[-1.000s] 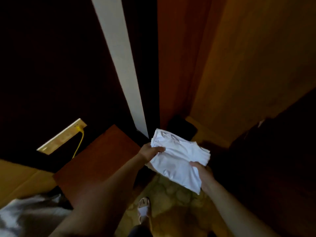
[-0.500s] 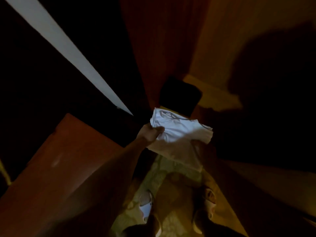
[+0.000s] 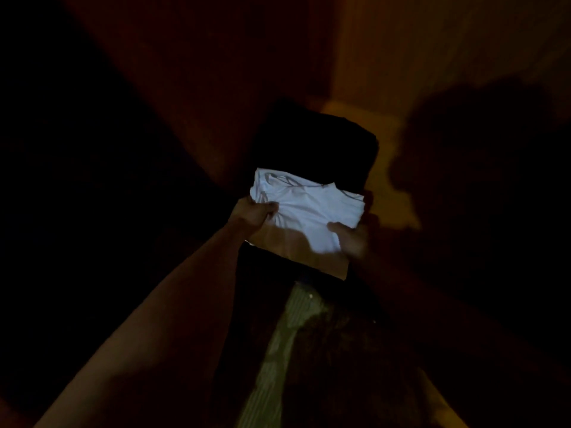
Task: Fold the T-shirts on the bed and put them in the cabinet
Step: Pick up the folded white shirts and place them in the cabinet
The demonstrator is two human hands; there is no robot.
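A folded white T-shirt is held out in front of me inside the dim cabinet. My left hand grips its left edge, thumb on top of the cloth. On the right side my right hand holds the near corner, thumb over the fabric. The shirt's far edge overlaps a dark folded pile lying on the cabinet shelf. Whether the shirt rests on the pile or hovers above it cannot be told in the low light.
Reddish wooden cabinet walls rise to the left and behind, a lighter panel to the right. A shelf edge shows under the shirt. Patterned floor lies below, between dark panels.
The view has dipped into the cabinet and darkened. Both hands have carried the white T-shirt forward, up to the dark pile on the shelf.
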